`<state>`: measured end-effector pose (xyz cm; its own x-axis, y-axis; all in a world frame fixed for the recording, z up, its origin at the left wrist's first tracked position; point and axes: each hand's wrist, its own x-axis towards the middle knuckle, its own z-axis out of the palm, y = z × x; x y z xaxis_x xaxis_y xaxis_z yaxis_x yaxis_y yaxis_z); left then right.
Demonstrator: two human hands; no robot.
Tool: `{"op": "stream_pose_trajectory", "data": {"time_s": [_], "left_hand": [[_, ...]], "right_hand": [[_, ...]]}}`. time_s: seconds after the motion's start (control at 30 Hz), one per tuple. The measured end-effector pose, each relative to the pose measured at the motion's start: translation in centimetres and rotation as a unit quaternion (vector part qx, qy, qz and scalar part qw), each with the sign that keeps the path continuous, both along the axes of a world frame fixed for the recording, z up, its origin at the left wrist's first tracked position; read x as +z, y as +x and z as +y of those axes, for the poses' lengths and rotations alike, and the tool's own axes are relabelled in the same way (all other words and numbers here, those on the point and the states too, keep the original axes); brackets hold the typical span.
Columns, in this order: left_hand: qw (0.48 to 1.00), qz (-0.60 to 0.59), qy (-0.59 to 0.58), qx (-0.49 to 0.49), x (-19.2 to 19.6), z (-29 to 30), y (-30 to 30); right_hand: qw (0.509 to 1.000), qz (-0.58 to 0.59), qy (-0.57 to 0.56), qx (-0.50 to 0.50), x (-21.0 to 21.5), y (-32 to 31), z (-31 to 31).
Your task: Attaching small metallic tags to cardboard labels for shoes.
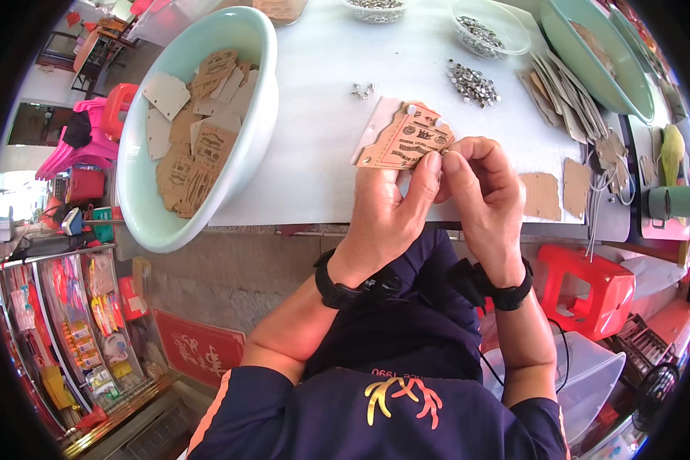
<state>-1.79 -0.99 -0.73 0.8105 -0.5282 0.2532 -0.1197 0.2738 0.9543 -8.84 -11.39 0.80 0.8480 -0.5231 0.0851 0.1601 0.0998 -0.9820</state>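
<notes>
The little stack of brown paper tags [403,138] could have slipped and spread apart, because only the finger ends held it, and a small metal piece might then have dropped and rolled off the table [314,115]. The stack sat in the middle of the frame, just above both hands, lifted a bit over the table. The left hand [387,218] pinched its lower edge, thumb pressed on top. The right hand [487,195] had its fingers curled shut at the stack's right corner; it was probably squeezing something tiny there, but that spot was too small to tell. In the upper left of the frame stood a big pale green bowl [149,222] full of more tags. Loose silver metal bits [474,81] lay near the top, well apart from the hands. Two brown cards [542,195] lay flat at the right.
</notes>
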Motion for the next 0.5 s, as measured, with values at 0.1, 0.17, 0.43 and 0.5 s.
{"op": "stream_pose_trajectory", "data": {"time_s": [0.1,0.17,0.43,0.5], "left_hand": [[1.000,0.015,-0.012,-0.009,0.0,0.1,0.0],[1.000,0.024,-0.014,-0.014,0.4,0.2,0.1],[0.999,-0.001,0.006,-0.037,-0.3,0.4,0.4],[0.999,0.003,0.008,-0.033,-0.2,0.4,0.3]], "right_hand": [[1.000,0.015,-0.002,0.015,0.0,0.0,-0.2],[1.000,0.014,0.005,0.025,0.0,-0.1,-0.5],[1.000,0.005,0.009,0.022,0.3,0.1,-0.5],[0.999,0.002,0.045,0.013,0.8,0.3,-0.2]]}}
